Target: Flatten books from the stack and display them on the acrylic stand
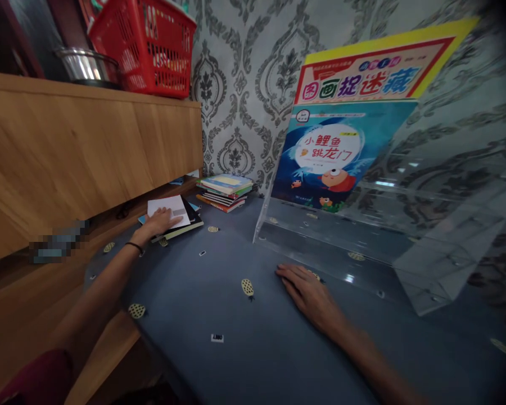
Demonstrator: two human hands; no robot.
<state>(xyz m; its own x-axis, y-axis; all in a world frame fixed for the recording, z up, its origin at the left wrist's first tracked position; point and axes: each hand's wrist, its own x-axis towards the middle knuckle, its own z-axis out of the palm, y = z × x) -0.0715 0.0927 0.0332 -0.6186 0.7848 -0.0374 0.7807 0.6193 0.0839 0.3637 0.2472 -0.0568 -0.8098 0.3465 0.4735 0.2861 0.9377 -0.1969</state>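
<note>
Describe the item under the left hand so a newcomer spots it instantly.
Start at the wooden cabinet and drop to the blue-grey tablecloth beside it. The item is the white booklet or sheet under the left hand, atop a black-covered book. Its white face with a grey patch sets it apart from that dark cover.
</note>
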